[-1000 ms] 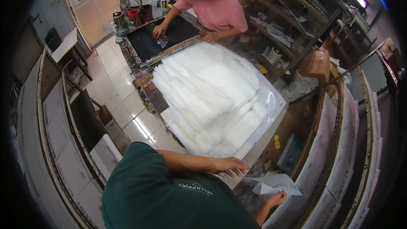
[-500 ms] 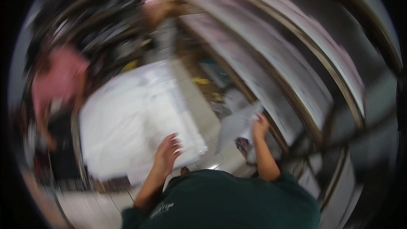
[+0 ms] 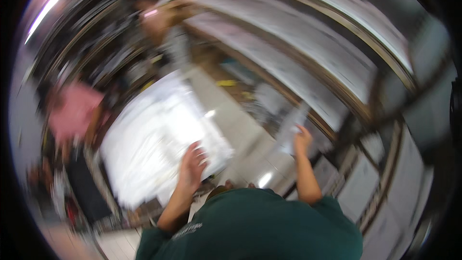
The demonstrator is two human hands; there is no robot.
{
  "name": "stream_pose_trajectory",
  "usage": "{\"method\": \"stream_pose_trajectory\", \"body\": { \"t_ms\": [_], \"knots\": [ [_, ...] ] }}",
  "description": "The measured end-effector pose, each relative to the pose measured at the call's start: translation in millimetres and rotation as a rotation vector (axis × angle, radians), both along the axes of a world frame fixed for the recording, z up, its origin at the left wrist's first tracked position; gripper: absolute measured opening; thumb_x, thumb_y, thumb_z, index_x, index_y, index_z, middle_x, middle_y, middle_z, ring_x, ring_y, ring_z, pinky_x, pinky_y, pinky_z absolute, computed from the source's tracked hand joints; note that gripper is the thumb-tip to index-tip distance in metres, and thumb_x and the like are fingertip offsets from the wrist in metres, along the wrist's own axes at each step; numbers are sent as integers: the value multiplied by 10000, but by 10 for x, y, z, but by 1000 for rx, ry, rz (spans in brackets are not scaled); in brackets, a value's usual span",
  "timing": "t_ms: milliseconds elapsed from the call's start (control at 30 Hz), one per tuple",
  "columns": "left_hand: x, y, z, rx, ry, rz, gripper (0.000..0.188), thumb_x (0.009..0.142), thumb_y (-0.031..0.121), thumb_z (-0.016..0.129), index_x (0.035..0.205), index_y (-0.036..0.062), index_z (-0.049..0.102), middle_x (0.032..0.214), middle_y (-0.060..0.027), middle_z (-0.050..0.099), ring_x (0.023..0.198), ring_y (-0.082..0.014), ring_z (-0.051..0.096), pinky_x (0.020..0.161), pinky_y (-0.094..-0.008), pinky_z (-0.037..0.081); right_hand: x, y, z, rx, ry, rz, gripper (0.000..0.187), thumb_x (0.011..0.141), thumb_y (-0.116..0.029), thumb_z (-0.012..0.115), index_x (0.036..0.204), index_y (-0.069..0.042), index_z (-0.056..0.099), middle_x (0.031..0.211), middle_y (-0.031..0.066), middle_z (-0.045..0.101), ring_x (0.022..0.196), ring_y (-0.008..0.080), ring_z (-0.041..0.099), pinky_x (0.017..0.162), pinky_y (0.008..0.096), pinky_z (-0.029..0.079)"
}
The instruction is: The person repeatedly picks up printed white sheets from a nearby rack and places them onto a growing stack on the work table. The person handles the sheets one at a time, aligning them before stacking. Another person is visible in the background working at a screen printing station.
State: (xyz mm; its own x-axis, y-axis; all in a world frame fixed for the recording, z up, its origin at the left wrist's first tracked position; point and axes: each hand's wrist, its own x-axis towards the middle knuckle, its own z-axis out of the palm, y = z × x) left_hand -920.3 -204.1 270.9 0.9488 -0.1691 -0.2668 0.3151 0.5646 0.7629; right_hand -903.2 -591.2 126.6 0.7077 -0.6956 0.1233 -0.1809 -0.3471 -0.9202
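Observation:
My right hand (image 3: 302,140) is raised over the floor on the right, its fingers closed on a thin, pale, see-through sheet (image 3: 288,132), perhaps a plastic bag. Motion blur hides the sheet's exact kind. My left hand (image 3: 193,162) hangs beside the near right part of a large white stack (image 3: 154,139), which looks like layered sheets or plastic. Its fingers are apart and slightly bent, with nothing in them. Whether it touches the stack I cannot tell.
Long shelves (image 3: 293,53) with pale flat goods run along the right. A person in a pink top (image 3: 76,113) stands left of the stack by a dark panel (image 3: 88,185). Another person (image 3: 163,19) is at the far end of the tiled aisle (image 3: 226,120).
The whole view has swung round, tilting the stack and shelves. The sheet in my right hand now appears more edge-on, and the dark purplish patch near it no longer shows.

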Motion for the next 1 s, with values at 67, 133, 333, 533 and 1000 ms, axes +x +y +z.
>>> {"method": "stream_pose_trajectory", "body": {
  "t_ms": [67, 133, 333, 533, 1000],
  "knots": [
    [-73, 118, -9, -45, -23, 36, 396, 853, 280, 529, 1194, 91, 457, 954, -33, 497, 881, -155, 479, 800, -310, 396, -40, 18, -91, 133, -22, 76, 429, 710, 85, 421, 1081, -13, 612, 980, 114, 633, 811, 173, 586, 740, 261, 452],
    [-250, 203, -66, -93, -29, 32, 365, 863, 280, 526, 1178, 101, 476, 922, -10, 520, 867, -125, 494, 774, -282, 397, -145, -30, -262, 217, 2, 58, 419, 721, 74, 451, 1113, 10, 584, 1124, 160, 583, 1021, 234, 555, 911, 316, 406],
    [-664, 1128, -179, -156, -20, 210, 277, 860, 303, 554, 1091, 151, 541, 880, 17, 511, 815, -95, 500, 714, -269, 393, -206, 180, -840, -35, 5, 144, 448, 683, 30, 402, 1094, 52, 579, 1079, 178, 600, 1003, 256, 566, 906, 324, 398],
    [-548, 1611, -227, -211, -34, 514, 331, 840, 293, 568, 1126, 137, 514, 918, -14, 498, 852, -126, 485, 749, -276, 395, 265, 444, -580, 60, 62, 143, 443, 713, -2, 379, 1113, 55, 561, 1110, 185, 573, 987, 259, 558, 873, 326, 410],
    [-127, 3127, -1126, -367, -168, 1081, 636, 812, 169, 647, 1307, 84, 256, 1101, -81, 453, 957, -178, 497, 783, -236, 469, 205, 1119, -200, 311, -101, -3, 473, 710, 50, 371, 1158, 26, 522, 1061, 163, 549, 870, 239, 543, 756, 338, 451]
  ]
}}
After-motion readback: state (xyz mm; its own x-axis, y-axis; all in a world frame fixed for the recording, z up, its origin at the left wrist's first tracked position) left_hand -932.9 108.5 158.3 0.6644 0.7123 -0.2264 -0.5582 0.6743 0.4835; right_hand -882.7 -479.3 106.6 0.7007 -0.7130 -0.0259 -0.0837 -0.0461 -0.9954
